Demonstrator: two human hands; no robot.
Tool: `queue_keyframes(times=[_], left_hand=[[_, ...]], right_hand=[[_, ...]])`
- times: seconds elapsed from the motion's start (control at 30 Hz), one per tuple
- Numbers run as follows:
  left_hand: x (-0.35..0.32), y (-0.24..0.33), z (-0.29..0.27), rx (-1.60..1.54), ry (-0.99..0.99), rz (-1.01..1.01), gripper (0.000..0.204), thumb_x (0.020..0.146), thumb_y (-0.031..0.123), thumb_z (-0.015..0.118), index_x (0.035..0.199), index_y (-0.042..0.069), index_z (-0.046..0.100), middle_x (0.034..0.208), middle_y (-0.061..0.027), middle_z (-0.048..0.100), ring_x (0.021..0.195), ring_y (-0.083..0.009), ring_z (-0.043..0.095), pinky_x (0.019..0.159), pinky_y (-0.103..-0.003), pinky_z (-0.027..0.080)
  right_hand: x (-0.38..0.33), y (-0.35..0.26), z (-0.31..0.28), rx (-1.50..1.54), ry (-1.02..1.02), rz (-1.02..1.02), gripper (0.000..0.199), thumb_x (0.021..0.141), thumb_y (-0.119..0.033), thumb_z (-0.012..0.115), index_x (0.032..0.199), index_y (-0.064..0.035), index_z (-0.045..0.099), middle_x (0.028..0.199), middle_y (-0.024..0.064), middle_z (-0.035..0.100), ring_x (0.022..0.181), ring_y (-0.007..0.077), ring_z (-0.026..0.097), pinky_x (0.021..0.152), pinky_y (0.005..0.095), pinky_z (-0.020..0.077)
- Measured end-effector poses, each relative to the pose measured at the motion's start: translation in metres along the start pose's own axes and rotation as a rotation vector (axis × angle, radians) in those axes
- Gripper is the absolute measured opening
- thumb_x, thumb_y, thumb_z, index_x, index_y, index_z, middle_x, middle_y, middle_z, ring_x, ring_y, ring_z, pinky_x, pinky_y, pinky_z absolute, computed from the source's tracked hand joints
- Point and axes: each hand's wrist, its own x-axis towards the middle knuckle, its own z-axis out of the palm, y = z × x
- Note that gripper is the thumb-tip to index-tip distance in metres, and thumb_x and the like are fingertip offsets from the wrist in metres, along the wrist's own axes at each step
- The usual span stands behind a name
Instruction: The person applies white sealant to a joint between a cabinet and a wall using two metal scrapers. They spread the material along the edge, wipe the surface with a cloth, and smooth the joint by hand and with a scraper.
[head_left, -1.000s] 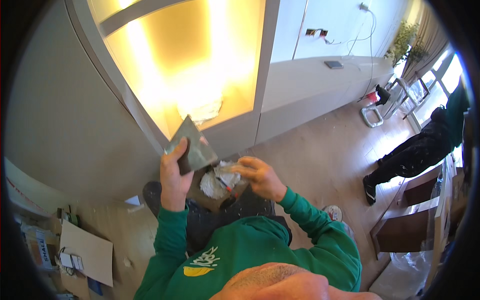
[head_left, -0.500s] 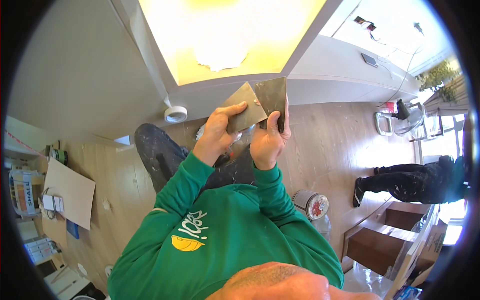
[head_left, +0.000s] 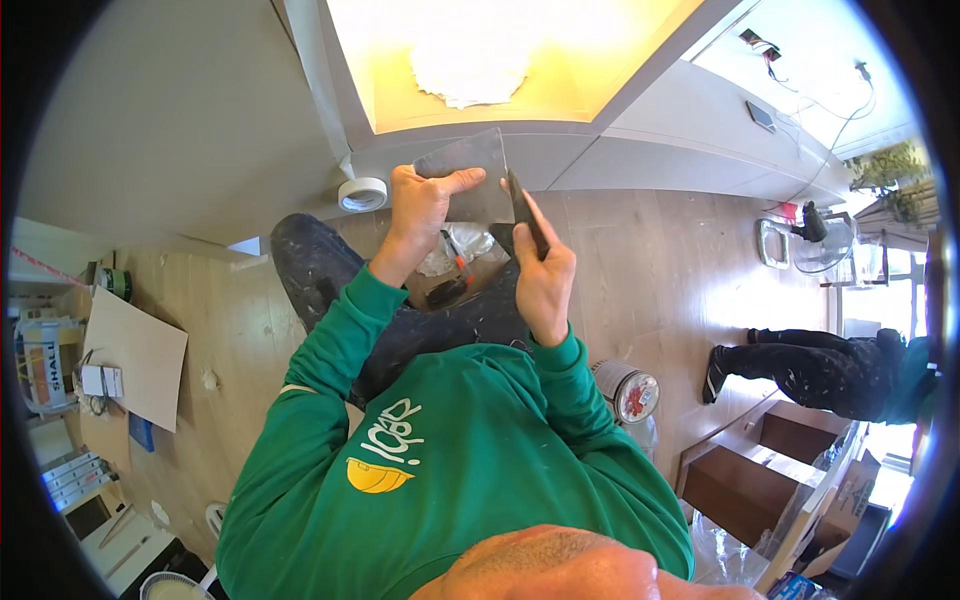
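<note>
Left hand (head_left: pixel 420 208): clamped on flat grey plate (head_left: pixel 482 155), thumb across face | right hand (head_left: pixel 546 280): clamped on dark plate (head_left: pixel 526 215) | both plates: before lit niche (head_left: pixel 560 106), side by side | change: dark plate, face-on earlier, now nearly edge-on

My green sweatshirt (head_left: pixel 500 430) bears white lettering (head_left: pixel 392 432) and a yellow emblem (head_left: pixel 378 476); a package (head_left: pixel 36 372) at left shows printed capitals (head_left: pixel 53 372).

PLACE: home-like room under renovation | exposed wall wiring (head_left: pixel 768 53) | plank floor (head_left: pixel 640 280) | lit built-in niche (head_left: pixel 392 102) | tape roll (head_left: pixel 358 205)
</note>
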Motion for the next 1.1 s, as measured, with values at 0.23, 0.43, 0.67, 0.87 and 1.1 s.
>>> queue_keyframes(times=[0.23, 0.43, 0.67, 0.87, 1.1], left_hand=[[0.004, -0.015, -0.027, -0.345, 0.034, -0.178, 0.028, 0.092, 0.015, 0.072, 0.109, -0.006, 0.064, 0.105, -0.0127, 0.068, 0.092, -0.021, 0.068, 0.082, -0.038, 0.057], [-0.051, -0.043, -0.051, -0.433, 0.177, -0.162, 0.028, 0.096, 0.011, 0.063, 0.12, -0.003, 0.06, 0.116, -0.0117, 0.066, 0.109, -0.024, 0.064, 0.096, -0.042, 0.052], [-0.1, -0.081, -0.055, -0.485, 0.315, -0.411, 0.021, 0.079, -0.01, 0.067, 0.098, -0.004, 0.068, 0.1, -0.0131, 0.07, 0.092, -0.0237, 0.067, 0.087, -0.037, 0.053], [-0.106, -0.076, -0.047, -0.204, 0.266, -0.252, 0.013, 0.08, -0.006, 0.073, 0.093, -0.005, 0.072, 0.091, -0.0087, 0.072, 0.08, -0.0164, 0.067, 0.077, -0.029, 0.053], [-0.11, -0.08, -0.068, 0.387, -0.098, -0.239, 0.014, 0.087, 0.009, 0.075, 0.092, -0.005, 0.072, 0.082, 0.0005, 0.067, 0.071, -0.0068, 0.057, 0.066, -0.023, 0.045]], right_hand=[[-0.033, 0.042, -0.029, -0.19, -0.366, 0.155, 0.031, 0.098, -0.009, 0.059, 0.127, 0.0003, 0.063, 0.116, 0.0112, 0.07, 0.101, 0.0116, 0.063, 0.091, 0.0276, 0.0491], [-0.058, 0.049, -0.003, 0.782, 0.271, 0.463, 0.023, 0.097, -0.015, 0.063, 0.112, 0.0018, 0.066, 0.103, 0.0071, 0.07, 0.089, 0.0158, 0.066, 0.077, 0.0299, 0.0532], [-0.067, 0.086, 0.038, 0.347, 0.333, 0.368, 0.02, 0.095, -0.013, 0.065, 0.105, 0.003, 0.069, 0.091, 0.0, 0.067, 0.08, 0.0086, 0.056, 0.073, 0.0254, 0.045], [-0.045, 0.084, 0.028, 0.254, 0.279, 0.259, 0.017, 0.094, -0.013, 0.067, 0.099, 0.0025, 0.07, 0.085, -0.0013, 0.066, 0.077, 0.0075, 0.053, 0.07, 0.025, 0.0439], [-0.035, 0.099, 0.004, 0.482, 0.131, 0.362, 0.018, 0.093, -0.013, 0.069, 0.102, 0.0026, 0.07, 0.09, -0.0003, 0.067, 0.078, 0.0071, 0.057, 0.072, 0.0226, 0.0448]])
